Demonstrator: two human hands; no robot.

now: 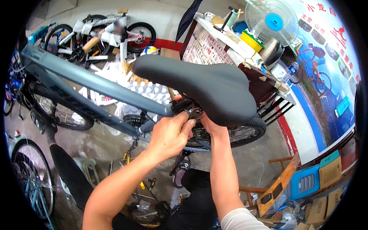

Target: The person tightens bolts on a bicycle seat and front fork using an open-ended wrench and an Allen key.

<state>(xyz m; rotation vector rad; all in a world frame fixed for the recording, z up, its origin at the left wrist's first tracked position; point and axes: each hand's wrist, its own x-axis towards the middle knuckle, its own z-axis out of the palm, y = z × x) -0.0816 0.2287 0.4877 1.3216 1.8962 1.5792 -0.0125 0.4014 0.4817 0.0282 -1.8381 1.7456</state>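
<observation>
A black bicycle saddle [199, 82] sits on a blue-grey bicycle frame [103, 88] that stretches from the upper left to the middle. Just below the saddle, at the seat post clamp area, my left hand [170, 134] is closed, its thumb pressed on a small metal wrench [196, 113]. Beside it, my right hand [210, 123] reaches up under the saddle; its fingers are mostly hidden there. The rear wheel [249, 134] shows below and right of the saddle, and the sprockets [134, 120] lie left of my left hand.
A cluttered desk [226, 42] with a white fan [271, 21] stands behind. Bikes and packing litter fill the far left. Another bicycle wheel [32, 172] is at the near left, by a pale stool [87, 166]. Tools lie on the floor; cardboard boxes [318, 211] are at the right.
</observation>
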